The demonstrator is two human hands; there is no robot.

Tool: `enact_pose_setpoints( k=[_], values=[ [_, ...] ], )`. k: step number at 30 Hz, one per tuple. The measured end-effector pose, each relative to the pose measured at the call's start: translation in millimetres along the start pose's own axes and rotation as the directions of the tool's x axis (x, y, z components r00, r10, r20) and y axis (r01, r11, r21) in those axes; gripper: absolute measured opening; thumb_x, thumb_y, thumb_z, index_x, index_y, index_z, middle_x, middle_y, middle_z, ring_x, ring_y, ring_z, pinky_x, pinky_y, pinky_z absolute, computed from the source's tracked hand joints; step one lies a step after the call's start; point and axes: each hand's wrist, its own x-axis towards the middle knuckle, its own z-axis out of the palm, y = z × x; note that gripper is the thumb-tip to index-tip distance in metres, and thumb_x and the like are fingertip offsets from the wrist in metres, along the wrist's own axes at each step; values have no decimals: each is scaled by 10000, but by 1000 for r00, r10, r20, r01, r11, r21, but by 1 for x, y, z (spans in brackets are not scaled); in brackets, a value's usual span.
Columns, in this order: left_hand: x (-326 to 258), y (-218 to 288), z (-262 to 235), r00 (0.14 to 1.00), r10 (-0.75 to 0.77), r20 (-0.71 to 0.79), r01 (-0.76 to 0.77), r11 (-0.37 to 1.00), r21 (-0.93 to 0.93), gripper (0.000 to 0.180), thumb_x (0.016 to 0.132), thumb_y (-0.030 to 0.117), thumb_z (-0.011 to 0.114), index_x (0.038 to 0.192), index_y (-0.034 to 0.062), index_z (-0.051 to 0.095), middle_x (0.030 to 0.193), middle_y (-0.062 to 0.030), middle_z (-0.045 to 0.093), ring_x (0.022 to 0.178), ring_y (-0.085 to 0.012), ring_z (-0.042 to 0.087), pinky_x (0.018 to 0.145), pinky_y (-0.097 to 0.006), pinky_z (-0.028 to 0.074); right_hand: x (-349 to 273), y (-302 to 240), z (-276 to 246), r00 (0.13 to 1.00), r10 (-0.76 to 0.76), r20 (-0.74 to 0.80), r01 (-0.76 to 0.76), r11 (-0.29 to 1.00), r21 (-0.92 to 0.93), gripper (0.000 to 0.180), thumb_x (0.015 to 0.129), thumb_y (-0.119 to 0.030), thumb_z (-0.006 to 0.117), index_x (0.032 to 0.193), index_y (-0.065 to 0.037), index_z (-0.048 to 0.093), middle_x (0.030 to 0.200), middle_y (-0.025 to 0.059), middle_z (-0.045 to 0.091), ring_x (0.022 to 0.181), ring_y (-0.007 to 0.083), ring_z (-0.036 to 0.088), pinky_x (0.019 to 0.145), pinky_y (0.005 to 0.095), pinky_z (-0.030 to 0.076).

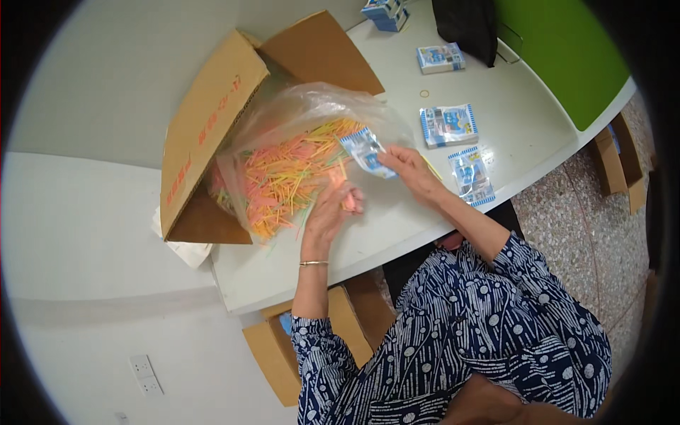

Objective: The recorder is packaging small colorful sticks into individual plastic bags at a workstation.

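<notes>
My right hand (414,173) pinches a flat blue-and-white packet (365,150) by its edge, in front of the bag's mouth. Close to its left, my left hand (329,212) is closed around a few thin pink-orange sticks (347,198); their lower ends are hidden in the fingers. A clear plastic bag (319,99) lies open on its side, full of loose thin sticks (283,177) in pink, orange, yellow and green. To the right of my right hand lie a single packet (471,176) and a stack of packets (450,126).
An open cardboard box (212,134) on its side surrounds the bag at the left. Farther back are another packet stack (440,59), a rubber band (424,93), more bundles (387,14) and a black bag (467,28). Cartons (273,354) stand below the table edge (283,301).
</notes>
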Motion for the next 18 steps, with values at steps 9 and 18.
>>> enact_pose_setpoints(
  k=[9, 18],
  values=[
    [7, -22, 15, 973, -126, 193, 184, 928, -324, 194, 919, 190, 547, 1005, 19, 520, 860, -150, 588, 715, -219, 601, 606, -304, 517, 19, 14, 18, 992, -42, 118, 17, 979, 205, 282, 929, -243, 545, 1072, -10, 612, 989, -2, 611, 980, 73, 514, 887, 245, 385],
    [18, -28, 21, 968, -166, 186, 210, 947, -245, 213, 916, 174, 551, 1033, -1, 522, 856, -158, 591, 709, -227, 606, 602, -310, 522, 13, 17, 8, 987, 39, 158, -60, 990, 131, 232, 909, -227, 573, 953, -10, 640, 830, 5, 626, 778, 53, 544, 706, 216, 445]
  ],
)
